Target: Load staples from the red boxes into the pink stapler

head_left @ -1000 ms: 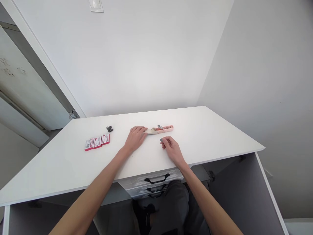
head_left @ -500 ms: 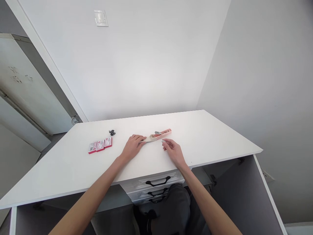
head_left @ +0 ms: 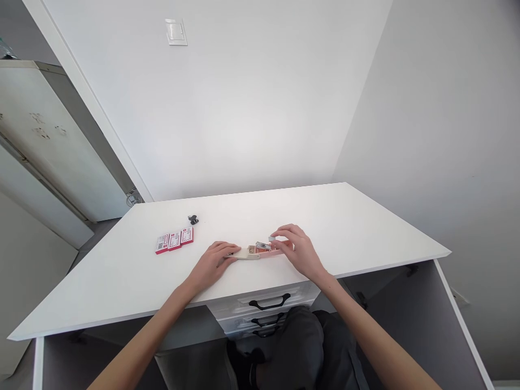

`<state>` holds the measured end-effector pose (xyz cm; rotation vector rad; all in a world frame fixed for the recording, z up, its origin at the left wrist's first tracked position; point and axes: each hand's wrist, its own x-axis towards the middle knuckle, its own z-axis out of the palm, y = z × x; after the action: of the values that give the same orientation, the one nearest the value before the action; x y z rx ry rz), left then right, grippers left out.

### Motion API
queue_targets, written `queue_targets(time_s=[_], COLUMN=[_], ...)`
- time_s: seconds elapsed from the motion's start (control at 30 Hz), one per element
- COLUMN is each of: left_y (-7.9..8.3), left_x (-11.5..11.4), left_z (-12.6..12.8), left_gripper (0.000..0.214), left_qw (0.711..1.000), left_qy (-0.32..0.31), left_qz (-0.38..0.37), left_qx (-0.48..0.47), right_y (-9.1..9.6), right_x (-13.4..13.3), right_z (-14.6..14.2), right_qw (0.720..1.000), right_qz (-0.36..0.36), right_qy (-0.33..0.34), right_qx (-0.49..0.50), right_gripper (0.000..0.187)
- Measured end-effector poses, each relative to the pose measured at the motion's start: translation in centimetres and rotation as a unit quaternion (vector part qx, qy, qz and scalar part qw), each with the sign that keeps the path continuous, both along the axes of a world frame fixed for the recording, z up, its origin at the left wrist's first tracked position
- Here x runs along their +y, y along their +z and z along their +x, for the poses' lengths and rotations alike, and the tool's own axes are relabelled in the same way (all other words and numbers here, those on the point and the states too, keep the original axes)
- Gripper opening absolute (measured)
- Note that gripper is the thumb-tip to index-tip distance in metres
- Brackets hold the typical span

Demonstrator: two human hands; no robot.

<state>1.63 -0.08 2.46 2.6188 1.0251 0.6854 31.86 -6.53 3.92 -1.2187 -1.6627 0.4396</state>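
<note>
An opened pink and cream stapler lies on the white desk near its front edge. My left hand rests on the stapler's cream left end, fingers curled over it. My right hand hovers over the pink right end, thumb and forefinger pinched on a small grey strip of staples just above the open stapler.
Three red and white staple boxes lie in a row at the left, with a small black clip behind them. Drawers with black handles sit under the desk. Walls close the back and right; a door stands at the left.
My right hand has carried the staple strip from in front of the stapler up over its open top. My left hand has drawn the stapler closer to the desk's front edge.
</note>
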Motion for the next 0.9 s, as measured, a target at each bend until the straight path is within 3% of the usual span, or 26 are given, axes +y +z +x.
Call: queue_targets(time_s=[0.23, 0.9], left_y=[0.0, -0.5], left_x=[-0.4, -0.3], left_z=[0.2, 0.0], left_gripper=[0.030, 0.029], left_qw=[1.000, 0.999], left_qy=[-0.014, -0.018], left_qz=[0.009, 0.010], left_qx=[-0.010, -0.025], right_y=[-1.4, -1.1], right_x=[0.5, 0.3], right_z=[-1.2, -1.3], right_qw=[0.996, 0.988], right_qz=[0.017, 0.003], right_qy=[0.010, 0.013], right_qx=[-0.087, -0.152], right_gripper=[0.025, 0.013])
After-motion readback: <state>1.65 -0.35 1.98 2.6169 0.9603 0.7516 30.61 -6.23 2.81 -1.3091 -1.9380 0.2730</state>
